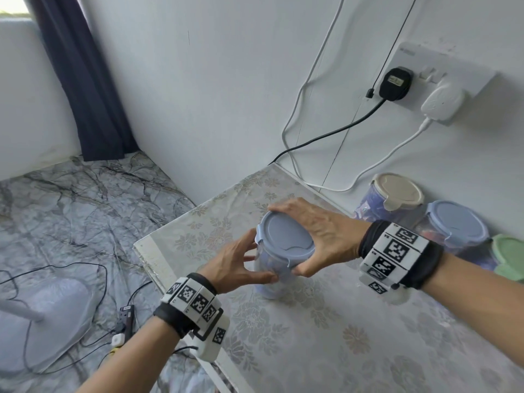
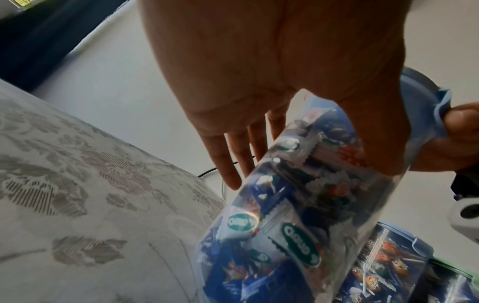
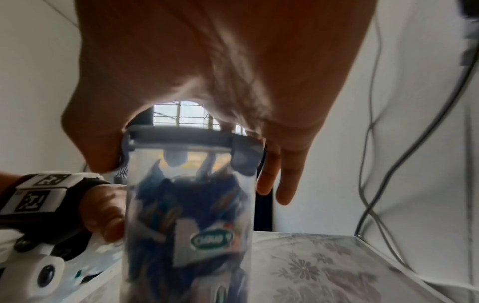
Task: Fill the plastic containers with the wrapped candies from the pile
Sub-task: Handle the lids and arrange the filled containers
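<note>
Table (image 1: 326, 336) with floral cloth, bearing a clear container (image 1: 268, 275) packed with wrapped candies (image 2: 298, 235). Right hand (image 1: 320, 234) grips its blue lid (image 1: 283, 239) at the rim; left hand (image 1: 235, 262) holds the container wall, thumb and fingers curled round it. Three lidded containers (image 1: 450, 225) stand by the wall.

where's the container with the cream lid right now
In the head view the cream-lidded container stands at the far right of the table, against the wall below the socket plate, just behind a blue-lidded container.
</note>
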A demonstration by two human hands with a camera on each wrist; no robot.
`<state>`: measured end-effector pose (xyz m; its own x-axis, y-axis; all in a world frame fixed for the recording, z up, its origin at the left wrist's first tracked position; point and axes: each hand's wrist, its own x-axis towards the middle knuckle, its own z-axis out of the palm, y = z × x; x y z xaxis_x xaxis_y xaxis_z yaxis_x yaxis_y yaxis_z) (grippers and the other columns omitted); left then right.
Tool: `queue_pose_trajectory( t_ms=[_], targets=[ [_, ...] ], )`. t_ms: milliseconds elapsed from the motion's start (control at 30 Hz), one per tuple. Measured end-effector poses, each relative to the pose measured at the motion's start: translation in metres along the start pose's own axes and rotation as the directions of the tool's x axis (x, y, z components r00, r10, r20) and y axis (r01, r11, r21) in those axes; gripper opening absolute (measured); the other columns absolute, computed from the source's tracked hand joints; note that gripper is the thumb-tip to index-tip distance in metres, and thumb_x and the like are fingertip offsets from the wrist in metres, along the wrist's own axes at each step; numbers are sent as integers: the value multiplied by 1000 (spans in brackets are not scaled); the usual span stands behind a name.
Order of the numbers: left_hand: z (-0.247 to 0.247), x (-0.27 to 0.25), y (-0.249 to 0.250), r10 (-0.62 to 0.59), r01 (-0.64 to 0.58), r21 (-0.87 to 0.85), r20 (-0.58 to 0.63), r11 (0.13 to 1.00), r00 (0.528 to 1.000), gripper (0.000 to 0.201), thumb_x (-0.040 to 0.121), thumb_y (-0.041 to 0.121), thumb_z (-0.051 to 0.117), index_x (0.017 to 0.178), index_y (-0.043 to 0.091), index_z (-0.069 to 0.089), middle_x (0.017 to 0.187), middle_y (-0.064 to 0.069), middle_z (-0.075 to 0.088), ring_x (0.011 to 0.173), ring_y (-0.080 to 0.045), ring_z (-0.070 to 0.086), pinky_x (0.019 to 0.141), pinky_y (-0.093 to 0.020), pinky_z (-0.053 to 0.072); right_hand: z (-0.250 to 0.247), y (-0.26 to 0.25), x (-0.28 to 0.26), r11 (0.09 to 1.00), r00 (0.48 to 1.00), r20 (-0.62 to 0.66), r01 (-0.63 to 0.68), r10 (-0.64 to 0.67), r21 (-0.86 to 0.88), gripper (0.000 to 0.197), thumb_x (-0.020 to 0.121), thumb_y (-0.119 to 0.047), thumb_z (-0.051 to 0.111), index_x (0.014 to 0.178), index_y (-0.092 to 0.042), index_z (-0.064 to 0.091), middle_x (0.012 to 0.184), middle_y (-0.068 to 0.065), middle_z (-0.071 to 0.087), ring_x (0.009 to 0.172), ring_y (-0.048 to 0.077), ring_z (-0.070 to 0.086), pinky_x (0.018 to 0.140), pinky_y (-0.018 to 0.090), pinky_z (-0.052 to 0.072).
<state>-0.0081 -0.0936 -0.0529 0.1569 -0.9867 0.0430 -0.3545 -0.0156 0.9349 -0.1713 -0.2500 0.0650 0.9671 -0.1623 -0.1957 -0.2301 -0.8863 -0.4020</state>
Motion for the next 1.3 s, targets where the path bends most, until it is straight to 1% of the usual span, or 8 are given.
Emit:
queue_pose_trajectory(
  t_ms=[133, 267, 400, 500, 600, 733, 1033, 1300],
  targets=[
    [2, -5, -5, -20, 20, 43, -9, 999, 1000, 84, 69, 55, 82, 130, 69, 25, 138, 18, 50, 126, 1, 48, 95, -22, 51, 22, 10, -23, 951, 986, -108, -94, 131, 295, 131, 58, -52, 88, 151, -44, -3, 155, -17, 19, 141, -2, 23, 115, 25, 25],
    [3, -10, -15, -60, 61, 95, -9, 994, 998, 77, 74, 42, 84, 135, 44, 38, 127, 22, 51, 122, -3, 53, 85, -17, 52, 67, 27, -43, 718, 916, -120, -213, 383, 663, 115, 51, -54, 91, 144, -54, 22, 143, -9, 45, 115, 7, 58, 101, 39, 50],
    [4, -9, -18, -74, 75, 106, -10, 992, 997, 77, 73, 42, 84, 135, 40, 40, 126, 25, 50, 119, 5, 51, 83, -20, 55, 106, 21, -39, 656, 886, -132, -222, 445, 722, 71, 66, -46, 87, 126, -50, 49, 124, -13, 59, 101, 5, 63, 89, 37, 56],
    [6, -8, -18, -54, 53, 103, 1, 993, 999, 78, 74, 39, 84, 138, 40, 38, 127, 26, 49, 116, 10, 49, 82, -21, 57, 117, 14, -37, 631, 864, -179, -188, 471, 753, 70, 69, -40, 87, 128, -45, 49, 124, -12, 59, 101, 5, 64, 85, 30, 57],
    [10, -5, -15, -37, 34, 81, 39, 996, 999, 76, 73, 44, 83, 138, 32, 46, 130, 16, 55, 119, 1, 53, 82, -24, 58, 119, 16, -47, 618, 845, -205, -175, 495, 767, 69, 69, -40, 87, 127, -45, 51, 122, -14, 60, 101, 6, 64, 85, 30, 57],
    [31, 6, 0, -1, -6, 68, 104, 998, 995, 73, 69, 52, 79, 134, 36, 48, 123, 29, 58, 115, 7, 55, 81, -22, 56, 117, 24, -77, 608, 801, -248, -174, 545, 774, 67, 69, -39, 87, 125, -47, 52, 122, -14, 61, 99, 8, 65, 84, 30, 57],
    [154, 38, 56, 78, -89, 27, 269, 996, 960, 79, 71, 34, 86, 131, 40, 35, 120, 17, 66, 109, -2, 62, 83, -27, 56, 123, 51, -217, 548, 650, -294, -226, 700, 805, 58, 72, -39, 84, 122, -42, 53, 119, -14, 62, 96, 5, 65, 84, 28, 56],
    [318, 47, 116, 167, -147, -81, 427, 986, 889, 79, 73, 19, 87, 136, 27, 39, 126, 10, 64, 116, -7, 61, 85, -30, 58, 143, 77, -388, 482, 475, -308, -303, 824, 822, 55, 70, -43, 82, 118, -34, 55, 113, -10, 66, 95, 7, 67, 85, 33, 57]
  ],
)
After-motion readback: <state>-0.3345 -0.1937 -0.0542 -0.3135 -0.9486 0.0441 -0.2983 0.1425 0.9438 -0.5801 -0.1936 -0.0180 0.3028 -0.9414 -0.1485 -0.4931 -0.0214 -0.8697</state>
